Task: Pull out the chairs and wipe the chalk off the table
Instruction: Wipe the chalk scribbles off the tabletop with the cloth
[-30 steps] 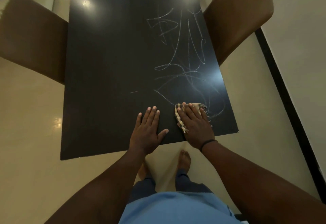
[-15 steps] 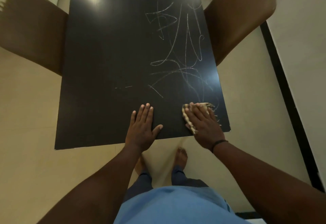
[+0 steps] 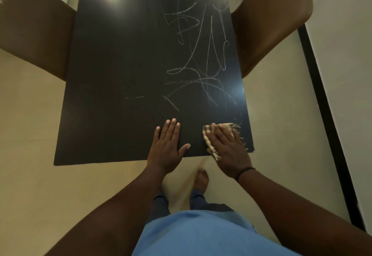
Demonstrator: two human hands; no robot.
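A black table point(image 3: 112, 74) stretches away from me, with white chalk scribbles point(image 3: 203, 60) over its right half. My right hand point(image 3: 227, 147) presses flat on a striped, fringed cloth point(image 3: 209, 141) at the table's near right corner. My left hand point(image 3: 167, 145) rests flat on the table near its front edge, fingers straight. One brown chair point(image 3: 34, 26) stands at the left side of the table and another brown chair point(image 3: 269, 18) at the right side, both drawn back from it.
Pale floor tiles point(image 3: 30, 155) surround the table. A wall with a black skirting strip point(image 3: 326, 114) runs along the right. My bare foot point(image 3: 201, 179) shows on the floor just below the table's front edge.
My right hand has slid the cloth rightward and toward the near right corner, and the chalk marks near that corner have faded. My left hand has stayed flat on the table.
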